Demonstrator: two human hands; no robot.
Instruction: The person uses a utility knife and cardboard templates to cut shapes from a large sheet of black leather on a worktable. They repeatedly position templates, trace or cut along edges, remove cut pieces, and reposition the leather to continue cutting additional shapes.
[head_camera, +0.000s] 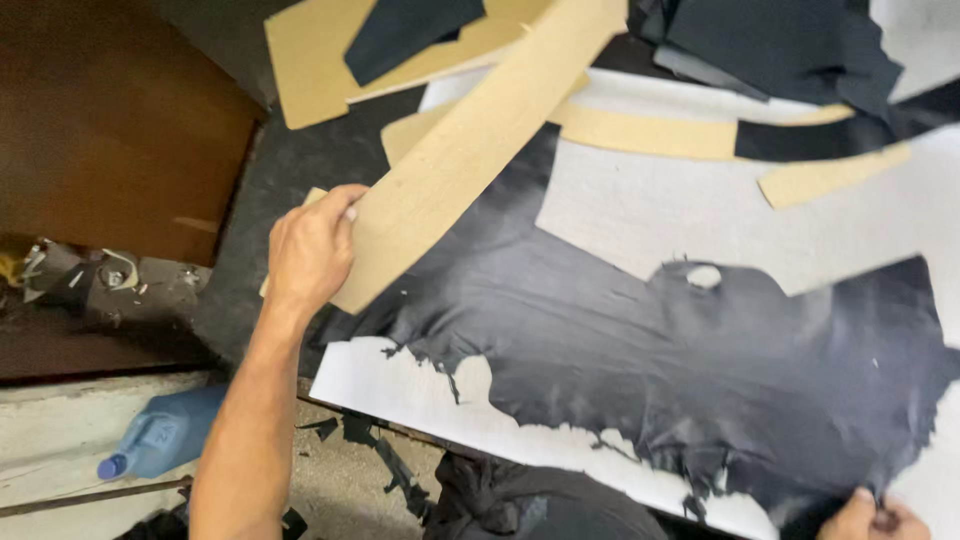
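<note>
Fingers (340, 205) of the left hand (308, 250) curled over the near end of a long tan cardboard strip (470, 140), thumb underneath, holding it tight. Strip slanting up and away across the work surface, its far end running out past the top edge. Down in the bottom right corner, right hand (872, 518) only partly in view, fingertips pinched on the ragged edge of the black leather hide (700, 350); most of that hand cut off by the frame.

Hide spread flat over a white table sheet (400, 385), edges torn and jagged, a small hole showing pale near its upper middle. More tan cardboard pieces (650, 132) lying beyond it, some overlapping, with darker leather scraps (780, 40) heaped at the top right.

Off the table's left side, low on the floor: a blue plastic jug (165, 435) lying on its side, blue cap toward the left, a pale rectangular label on its flank, print too small to make out. Black offcuts (375, 455) scattered on the floor below the table edge. Brown panel (110, 120) at upper left, and beneath it a clutter of small objects, too dim to identify.
</note>
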